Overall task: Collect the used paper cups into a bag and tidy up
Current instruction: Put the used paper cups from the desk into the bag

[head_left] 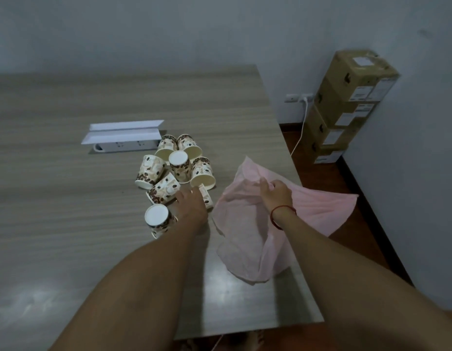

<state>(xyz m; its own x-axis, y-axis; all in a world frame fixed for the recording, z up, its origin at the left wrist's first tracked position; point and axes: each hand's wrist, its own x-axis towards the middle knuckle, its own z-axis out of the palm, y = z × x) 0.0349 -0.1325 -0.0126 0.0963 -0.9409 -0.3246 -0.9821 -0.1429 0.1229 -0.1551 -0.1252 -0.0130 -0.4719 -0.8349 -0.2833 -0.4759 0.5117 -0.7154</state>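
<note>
Several paper cups (180,166) printed with coffee beans lie in a heap near the middle of the wooden table (68,198), some upside down, some on their sides. One upturned cup (159,220) stands nearest me. My left hand (192,203) reaches over the heap's near edge and grips a flattened cup (206,197). A thin pink plastic bag (247,236) lies crumpled at the table's right edge. My right hand (276,193), with a red string at the wrist, pinches the bag's upper rim and holds it up.
A white power strip (126,146) sits in a slot behind the cups under an open white lid (123,130). Past the table's right edge are stacked cardboard boxes (346,107), a wall socket with a white cable (302,122) and a reddish floor.
</note>
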